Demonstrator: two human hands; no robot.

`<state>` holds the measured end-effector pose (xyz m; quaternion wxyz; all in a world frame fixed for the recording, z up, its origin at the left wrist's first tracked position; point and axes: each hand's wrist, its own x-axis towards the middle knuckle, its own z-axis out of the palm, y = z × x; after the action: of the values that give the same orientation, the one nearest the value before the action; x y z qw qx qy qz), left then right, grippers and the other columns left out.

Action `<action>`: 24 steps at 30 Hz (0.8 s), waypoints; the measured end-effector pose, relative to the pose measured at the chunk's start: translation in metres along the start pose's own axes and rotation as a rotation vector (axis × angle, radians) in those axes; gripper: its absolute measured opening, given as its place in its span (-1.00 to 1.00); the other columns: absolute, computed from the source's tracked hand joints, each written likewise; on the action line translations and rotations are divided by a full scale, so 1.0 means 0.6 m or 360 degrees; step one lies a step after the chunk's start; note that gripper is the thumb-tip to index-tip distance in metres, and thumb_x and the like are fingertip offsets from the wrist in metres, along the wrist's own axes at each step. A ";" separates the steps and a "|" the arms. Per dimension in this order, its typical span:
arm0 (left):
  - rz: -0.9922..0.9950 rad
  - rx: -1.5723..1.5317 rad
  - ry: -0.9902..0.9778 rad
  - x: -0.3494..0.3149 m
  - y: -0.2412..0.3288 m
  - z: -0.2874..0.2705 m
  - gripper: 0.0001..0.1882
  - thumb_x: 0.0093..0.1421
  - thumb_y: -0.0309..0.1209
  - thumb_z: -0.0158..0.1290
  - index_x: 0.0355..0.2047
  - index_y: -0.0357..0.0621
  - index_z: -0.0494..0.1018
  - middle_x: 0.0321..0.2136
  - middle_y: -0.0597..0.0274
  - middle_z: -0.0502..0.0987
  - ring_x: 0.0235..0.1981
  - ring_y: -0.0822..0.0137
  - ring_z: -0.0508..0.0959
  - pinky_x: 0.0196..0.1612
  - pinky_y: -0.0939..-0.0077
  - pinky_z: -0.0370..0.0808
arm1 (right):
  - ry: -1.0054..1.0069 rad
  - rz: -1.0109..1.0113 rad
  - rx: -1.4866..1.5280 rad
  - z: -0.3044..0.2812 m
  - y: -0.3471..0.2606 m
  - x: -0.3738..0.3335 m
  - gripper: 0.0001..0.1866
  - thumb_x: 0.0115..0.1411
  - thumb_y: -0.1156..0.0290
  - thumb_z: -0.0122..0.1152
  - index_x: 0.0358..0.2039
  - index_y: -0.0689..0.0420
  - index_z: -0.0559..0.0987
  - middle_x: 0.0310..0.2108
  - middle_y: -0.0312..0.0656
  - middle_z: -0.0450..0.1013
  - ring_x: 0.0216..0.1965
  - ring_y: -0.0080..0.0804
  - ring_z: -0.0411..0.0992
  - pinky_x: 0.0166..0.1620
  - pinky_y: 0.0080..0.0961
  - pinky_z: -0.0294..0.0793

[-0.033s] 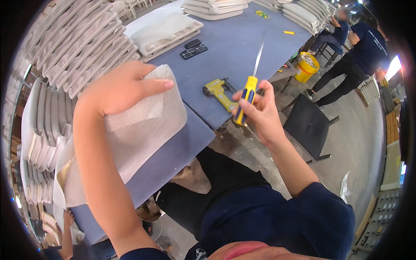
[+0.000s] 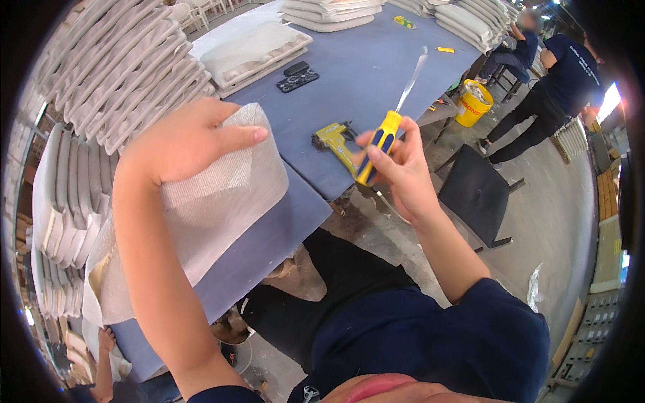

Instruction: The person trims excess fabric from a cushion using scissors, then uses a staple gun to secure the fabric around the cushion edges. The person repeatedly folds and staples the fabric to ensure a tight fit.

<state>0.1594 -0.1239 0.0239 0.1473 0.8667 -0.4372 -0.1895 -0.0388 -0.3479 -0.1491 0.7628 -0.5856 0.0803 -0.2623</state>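
My left hand (image 2: 191,140) is closed over the far edge of a grey fabric-covered chair pad (image 2: 225,205). Its thumb lies along the top, while the other fingers are mostly hidden. The pad lies tilted over the near part of the blue-grey table, with a fold of yellowish material at its left end. In my right hand (image 2: 405,164), held up beside the table edge, is a screwdriver (image 2: 380,146) with a yellow and blue handle, its metal shaft pointing up and away. Just left of that hand, a yellow staple gun (image 2: 330,139) rests on the table, touching nothing I hold.
Tall stacks of grey pads (image 2: 121,67) rise at the left; more pads (image 2: 255,57) lie on the table (image 2: 349,74). A black panel with legs (image 2: 476,191) stands on the floor at right, near a yellow bucket (image 2: 474,104). Other people (image 2: 571,80) are beyond.
The screwdriver's shaft has swung to the right, and its handle leans over more in my right hand. My left hand keeps its hold on the chair pad.
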 end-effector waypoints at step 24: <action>0.0183 0.0290 0.0207 -0.018 -0.003 0.040 -0.29 0.34 0.14 0.11 -0.06 -0.44 0.62 -0.10 -0.36 0.63 0.00 -0.23 0.61 0.07 0.06 0.52 | -0.0051 -0.0898 0.0417 0.125 -0.089 0.148 -0.69 0.59 0.12 0.04 0.00 0.12 0.46 -0.16 0.02 0.66 -0.13 -0.19 0.72 -0.29 -0.42 0.74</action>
<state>0.1438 -0.1165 0.0044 0.1067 0.8604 -0.4912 -0.0837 0.0524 -0.3374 -0.0605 0.7301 -0.4857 -0.1318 -0.4624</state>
